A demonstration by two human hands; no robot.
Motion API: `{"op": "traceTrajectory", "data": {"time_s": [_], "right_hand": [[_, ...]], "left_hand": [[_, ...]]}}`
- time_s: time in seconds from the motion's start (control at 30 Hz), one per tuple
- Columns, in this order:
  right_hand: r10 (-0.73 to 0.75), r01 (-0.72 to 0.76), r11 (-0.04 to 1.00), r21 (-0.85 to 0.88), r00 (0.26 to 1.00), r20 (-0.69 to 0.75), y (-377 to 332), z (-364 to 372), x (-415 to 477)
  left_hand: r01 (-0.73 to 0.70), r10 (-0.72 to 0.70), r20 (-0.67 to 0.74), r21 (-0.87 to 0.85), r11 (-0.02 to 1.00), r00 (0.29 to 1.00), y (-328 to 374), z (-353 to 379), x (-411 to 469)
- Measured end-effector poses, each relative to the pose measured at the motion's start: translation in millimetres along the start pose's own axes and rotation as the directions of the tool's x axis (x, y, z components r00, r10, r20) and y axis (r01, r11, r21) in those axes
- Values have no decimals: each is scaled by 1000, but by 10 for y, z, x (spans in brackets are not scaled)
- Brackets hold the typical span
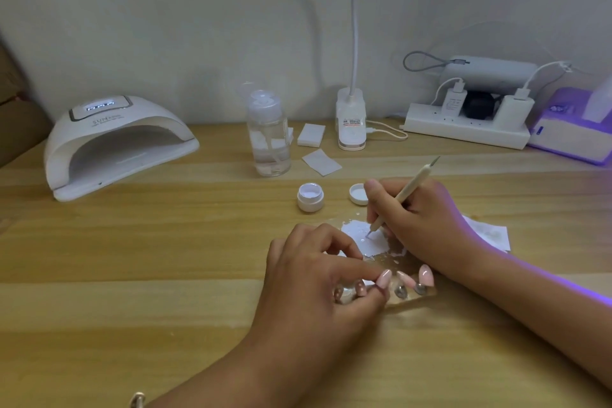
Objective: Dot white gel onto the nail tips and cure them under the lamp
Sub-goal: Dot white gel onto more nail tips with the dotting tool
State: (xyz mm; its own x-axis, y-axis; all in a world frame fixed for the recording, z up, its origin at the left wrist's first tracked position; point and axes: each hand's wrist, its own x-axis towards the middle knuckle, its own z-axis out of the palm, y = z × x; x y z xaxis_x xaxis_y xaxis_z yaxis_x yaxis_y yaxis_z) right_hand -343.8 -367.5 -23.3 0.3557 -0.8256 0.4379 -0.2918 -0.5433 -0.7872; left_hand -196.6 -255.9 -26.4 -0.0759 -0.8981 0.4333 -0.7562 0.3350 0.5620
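My right hand (417,219) holds a beige dotting pen (404,195) like a pencil, its tip touching a white paper scrap (364,240) smeared with white gel. My left hand (318,275) rests on a clear holder (410,300) carrying several pink nail tips (425,275), and pinches one pink tip (384,278) on it between thumb and finger. An open white gel pot (310,197) stands just beyond, its lid (358,194) beside it. The white curing lamp (112,146) sits far left, its display lit.
A clear liquid bottle (268,136), white wipe pads (311,135), a clip lamp base (351,121), a power strip with chargers (463,129) and a purple-lit device (573,132) line the back of the wooden table (132,258). A paper sheet (490,235) lies behind my right wrist.
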Motion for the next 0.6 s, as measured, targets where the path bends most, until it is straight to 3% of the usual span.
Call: {"op": "traceTrajectory", "data": {"time_s": [0.27,0.4,0.5,0.6], "right_hand": [[-11,12,1000,13,998,-61,2,-25,-8],[-20,24,999,42,996,-88,0,-18,-5],[-27,42,991,125,992,-121,-4,-31,-15],[-42,77,972,220,986,-159,-37,-62,-41]], "left_hand": [[-109,115,-83,75,991,990,15,6,-23],[-124,126,-112,31,992,986,63,-33,-19],[-108,94,-165,-77,991,982,102,-92,-18],[16,-63,-196,-233,972,979,95,-128,-40]]}}
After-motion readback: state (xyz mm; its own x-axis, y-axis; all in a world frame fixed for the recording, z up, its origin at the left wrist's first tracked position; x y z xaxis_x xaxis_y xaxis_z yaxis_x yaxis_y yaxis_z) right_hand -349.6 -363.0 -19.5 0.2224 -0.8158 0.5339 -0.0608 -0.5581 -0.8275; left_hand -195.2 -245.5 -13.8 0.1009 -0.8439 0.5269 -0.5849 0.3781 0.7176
